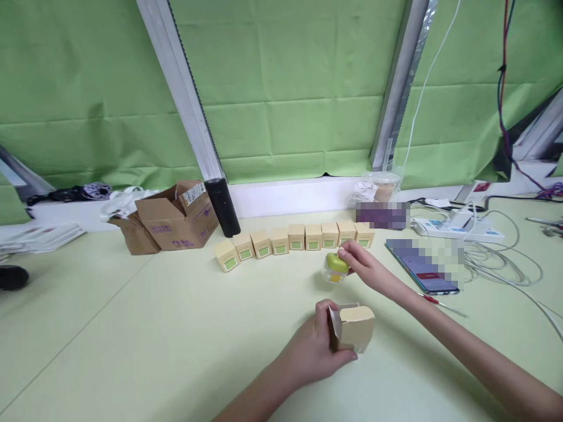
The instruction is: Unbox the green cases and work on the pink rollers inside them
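Observation:
My left hand (319, 346) is wrapped round a small tan carton (357, 329) whose top flaps stand open. Beyond it, the fingers of my right hand (358, 259) grip a small clear jar (335, 273) by its green lid (336, 262). An orange patch shows on the jar's front. The jar and the carton are apart. Behind the jar, several tan boxes (314, 238) with green labels form a row across the table; the leftmost box (227, 256) sits turned and a little nearer.
An opened brown cardboard box (176, 220) and a black cylinder (223, 208) stand at the back left. To the right lie a phone (422, 269), a red-handled tool (431, 299), a power strip (460, 230) and loose cables (505, 266). A dark mouse (13, 277) is far left.

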Motion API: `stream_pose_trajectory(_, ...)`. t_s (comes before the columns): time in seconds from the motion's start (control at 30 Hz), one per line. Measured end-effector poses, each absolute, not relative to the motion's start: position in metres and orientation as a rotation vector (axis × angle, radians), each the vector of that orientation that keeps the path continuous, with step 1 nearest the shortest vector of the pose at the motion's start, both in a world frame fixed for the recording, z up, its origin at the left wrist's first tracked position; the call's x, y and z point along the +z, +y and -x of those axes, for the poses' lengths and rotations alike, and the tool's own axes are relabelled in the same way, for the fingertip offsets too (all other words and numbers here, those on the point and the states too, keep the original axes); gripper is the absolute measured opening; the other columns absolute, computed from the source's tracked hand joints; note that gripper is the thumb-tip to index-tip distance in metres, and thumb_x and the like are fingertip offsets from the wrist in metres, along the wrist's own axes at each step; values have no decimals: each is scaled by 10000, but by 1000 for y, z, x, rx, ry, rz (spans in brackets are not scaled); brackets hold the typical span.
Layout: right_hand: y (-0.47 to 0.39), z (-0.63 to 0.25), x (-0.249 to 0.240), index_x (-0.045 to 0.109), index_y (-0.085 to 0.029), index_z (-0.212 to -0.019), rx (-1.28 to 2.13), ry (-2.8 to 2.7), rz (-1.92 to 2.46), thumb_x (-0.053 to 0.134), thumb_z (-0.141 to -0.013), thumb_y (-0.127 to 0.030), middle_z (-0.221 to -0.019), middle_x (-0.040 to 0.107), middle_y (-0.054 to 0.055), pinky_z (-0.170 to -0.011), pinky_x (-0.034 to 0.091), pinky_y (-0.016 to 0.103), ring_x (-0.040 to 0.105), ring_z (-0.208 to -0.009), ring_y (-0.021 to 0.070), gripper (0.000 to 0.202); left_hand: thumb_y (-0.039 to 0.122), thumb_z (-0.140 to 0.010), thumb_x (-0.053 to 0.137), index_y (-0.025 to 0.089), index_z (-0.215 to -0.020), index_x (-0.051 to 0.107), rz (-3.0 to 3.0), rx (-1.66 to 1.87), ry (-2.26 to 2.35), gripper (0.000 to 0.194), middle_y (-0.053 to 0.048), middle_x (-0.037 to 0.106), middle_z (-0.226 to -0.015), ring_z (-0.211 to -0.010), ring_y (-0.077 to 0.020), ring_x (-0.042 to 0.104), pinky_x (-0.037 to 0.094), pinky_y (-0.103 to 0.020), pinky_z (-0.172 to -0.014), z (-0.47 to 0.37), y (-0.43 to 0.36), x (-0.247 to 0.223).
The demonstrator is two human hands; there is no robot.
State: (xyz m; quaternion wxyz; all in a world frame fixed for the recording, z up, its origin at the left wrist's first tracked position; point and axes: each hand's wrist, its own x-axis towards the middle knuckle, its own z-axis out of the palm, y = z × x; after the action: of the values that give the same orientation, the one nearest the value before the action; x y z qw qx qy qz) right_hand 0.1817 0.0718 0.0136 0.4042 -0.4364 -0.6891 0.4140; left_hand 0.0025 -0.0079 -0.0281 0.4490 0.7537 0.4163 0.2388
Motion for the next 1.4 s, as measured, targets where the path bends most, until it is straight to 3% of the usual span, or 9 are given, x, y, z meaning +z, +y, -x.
stream_pose_trajectory(0.13,76,-205,-9,491,-224,-841,839,-1888,1186,413,-894,-520,-739,500,-10,-703,468,356,488,-689,172,311,221,-670,677,236,-1055,269,-1875,559,1076,561,-96,543,-1172,-975,-240,554,427,-327,-754,-2,-7,-31)
stream_pose_trajectory(0.3,75,-211,-19,533,-233,-939,641,-1977,1208,399,-916,-463,-963,582,55,-854,416,399,533,-921,225,267,222,-678,671,234,-1059,280,-1873,568,1080,546,-90,550,-1159,-949,-227,564,432,-327,-752,-3,-7,-30)
stream_pose_trajectory(0.47,76,-212,-18,535,-245,-947,549,-2013,1232,363,-932,-448,-956,601,60,-823,431,384,547,-898,227,267,212,-686,672,239,-1062,289,-1850,606,1048,538,-107,499,-1263,-1027,-231,545,422,-345,-820,-4,-8,-28)
stream_pose_trajectory(0.87,79,-207,-30,541,-228,-880,657,-1900,1186,400,-916,-468,-875,577,36,-746,461,333,554,-834,203,281,220,-688,666,236,-1059,259,-1884,555,1087,551,-99,538,-1142,-992,-244,559,440,-347,-782,-3,-6,-32)
stream_pose_trajectory(1.13,44,-189,6,488,-236,-849,791,-1689,1094,400,-918,-473,-778,547,16,-599,479,272,533,-703,165,263,270,-655,693,216,-1087,269,-1824,511,1109,607,-105,545,-1111,-979,-284,572,438,-372,-778,-4,-7,-28)
stream_pose_trajectory(1.27,22,-187,21,537,-224,-867,919,-1843,1032,429,-921,-434,-828,594,37,-641,484,278,572,-754,173,242,314,-643,708,194,-1153,252,-1780,525,1174,695,-143,478,-1201,-1048,-298,549,433,-387,-830,-4,-8,-27)
stream_pose_trajectory(1.4,18,-206,34,538,-226,-898,816,-2213,1047,396,-950,-364,-882,611,34,-689,460,281,587,-784,166,205,299,-668,693,216,-1128,239,-1817,504,1103,652,-71,540,-1053,-916,-249,588,463,-361,-744,-3,-6,-31)
